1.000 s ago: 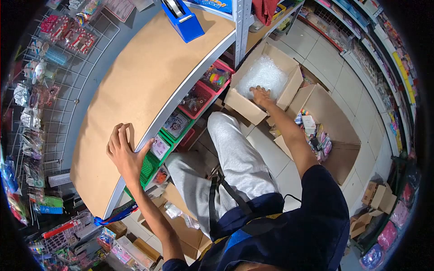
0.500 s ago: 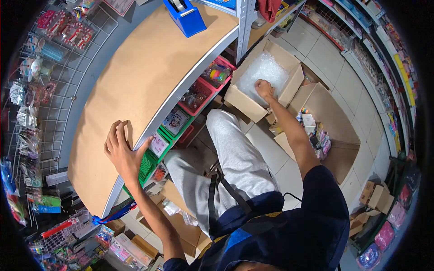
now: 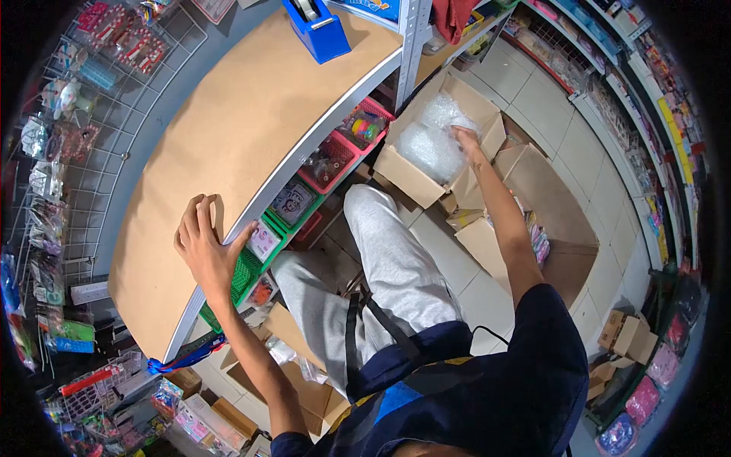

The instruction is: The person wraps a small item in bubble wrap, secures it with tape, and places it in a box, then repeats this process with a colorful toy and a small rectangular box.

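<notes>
My left hand [image 3: 207, 250] rests on the light brown tabletop [image 3: 228, 129] at its front edge, fingers apart and holding nothing, the thumb over the metal edging. To the right, my right hand [image 3: 466, 140] reaches into an open cardboard box [image 3: 415, 169]. Its fingers are closed on clear bubble wrap [image 3: 432, 148], which bulges up in two mounds inside the box. The fingertips are partly hidden in the wrap. Whatever lies beneath the wrap is out of sight.
A blue tape dispenser [image 3: 324, 36] stands on the tabletop's far end. Pink baskets [image 3: 333, 160] and green baskets [image 3: 247, 274] sit below its edge. A second open box [image 3: 563, 206] with small goods stands beside the first. Wire racks [image 3: 137, 114] hang at the left; shelves [image 3: 617, 99] line the right.
My right hand has moved right and slightly up within the box. The bubble wrap has shifted from a flatter heap into two raised mounds. My left hand stays on the table edge.
</notes>
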Action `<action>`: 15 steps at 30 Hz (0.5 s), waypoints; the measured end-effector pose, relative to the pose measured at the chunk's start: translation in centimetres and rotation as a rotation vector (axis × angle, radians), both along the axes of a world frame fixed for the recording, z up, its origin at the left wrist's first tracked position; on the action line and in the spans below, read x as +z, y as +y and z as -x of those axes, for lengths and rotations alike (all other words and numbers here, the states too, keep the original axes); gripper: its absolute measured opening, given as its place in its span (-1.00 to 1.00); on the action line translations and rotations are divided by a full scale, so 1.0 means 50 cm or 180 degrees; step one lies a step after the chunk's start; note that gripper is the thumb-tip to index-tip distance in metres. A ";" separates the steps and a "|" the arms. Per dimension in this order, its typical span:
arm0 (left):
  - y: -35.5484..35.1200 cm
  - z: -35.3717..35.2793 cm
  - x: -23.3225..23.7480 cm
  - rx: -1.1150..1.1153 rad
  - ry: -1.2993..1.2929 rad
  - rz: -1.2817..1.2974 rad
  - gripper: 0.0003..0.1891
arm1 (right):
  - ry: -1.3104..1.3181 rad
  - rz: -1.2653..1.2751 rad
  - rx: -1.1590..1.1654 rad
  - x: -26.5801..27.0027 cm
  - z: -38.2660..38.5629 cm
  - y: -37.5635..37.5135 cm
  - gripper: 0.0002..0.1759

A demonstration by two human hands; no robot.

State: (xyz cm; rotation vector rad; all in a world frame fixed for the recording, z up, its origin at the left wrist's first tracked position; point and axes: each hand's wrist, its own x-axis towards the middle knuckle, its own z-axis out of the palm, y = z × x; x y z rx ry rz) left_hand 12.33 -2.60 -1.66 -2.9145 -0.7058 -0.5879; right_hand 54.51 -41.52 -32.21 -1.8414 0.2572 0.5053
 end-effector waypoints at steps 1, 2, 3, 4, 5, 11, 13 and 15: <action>0.001 0.001 -0.001 -0.0008 0.0006 -0.0007 -0.14 | 0.0023 -0.0433 -0.0017 -0.005 -0.007 -0.004 -0.64; 0.003 0.002 -0.001 -0.0020 0.0015 -0.0015 -0.14 | 0.0049 -0.0868 -0.0036 -0.012 -0.010 -0.006 -0.64; 0.004 0.002 -0.001 -0.0034 0.0015 -0.0004 -0.14 | 0.0076 -0.1304 -0.0057 -0.015 -0.012 -0.009 -0.64; 0.005 0.002 -0.001 -0.0045 0.0012 0.0006 -0.15 | 0.0041 -0.1199 0.0021 -0.016 -0.016 -0.016 -0.64; 0.005 0.003 -0.001 -0.0057 0.0014 0.0017 -0.15 | 0.0012 -0.1094 0.0096 -0.019 -0.017 -0.022 -0.65; -0.010 0.019 0.009 -0.0585 -0.0406 -0.0257 -0.27 | -0.0113 -0.1716 -0.0064 0.102 0.012 -0.013 -0.65; -0.046 0.010 -0.009 -0.0887 -0.0835 0.0631 -0.34 | -0.0611 -0.1596 -0.0190 0.174 0.055 0.007 -0.69; -0.106 -0.013 -0.035 -0.1260 -0.1282 0.1902 -0.25 | -0.1416 -0.1233 -0.0365 0.249 0.139 0.056 -0.74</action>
